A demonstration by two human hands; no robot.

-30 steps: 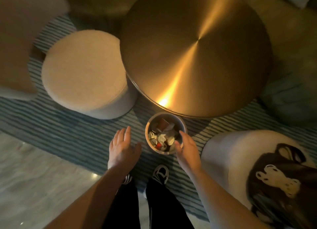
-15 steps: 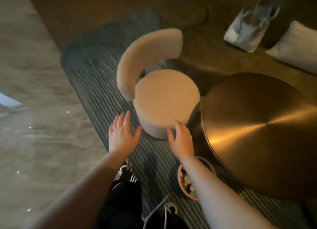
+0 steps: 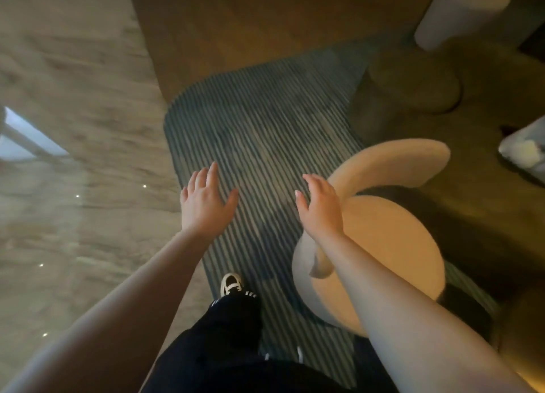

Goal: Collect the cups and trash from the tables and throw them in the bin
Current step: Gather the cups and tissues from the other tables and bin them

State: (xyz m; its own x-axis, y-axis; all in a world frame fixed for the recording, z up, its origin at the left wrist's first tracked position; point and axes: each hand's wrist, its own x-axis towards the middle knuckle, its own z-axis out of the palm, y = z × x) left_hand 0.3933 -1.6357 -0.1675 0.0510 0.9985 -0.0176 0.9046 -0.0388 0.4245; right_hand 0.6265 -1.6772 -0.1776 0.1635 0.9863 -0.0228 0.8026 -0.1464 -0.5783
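My left hand (image 3: 205, 202) hangs in the air over the striped rug (image 3: 265, 127), fingers straight and spread, holding nothing. My right hand (image 3: 321, 205) is also empty with straight fingers, held above the left edge of a cream round chair (image 3: 392, 245). The bin and the brass table are out of view. No cup or trash shows in this frame.
The cream chair with its curved backrest (image 3: 392, 159) stands at the right on the rug. A dark olive sofa (image 3: 418, 89) with a white cushion (image 3: 460, 9) lies beyond it. A pale item (image 3: 525, 151) sits at the right edge. Polished stone floor (image 3: 73, 156) spreads left. My shoe (image 3: 231, 283) is on the rug.
The view has swung left and away from the bin and the brass table, which have left the frame. Both hands stay empty and open, now over the rug and chair.
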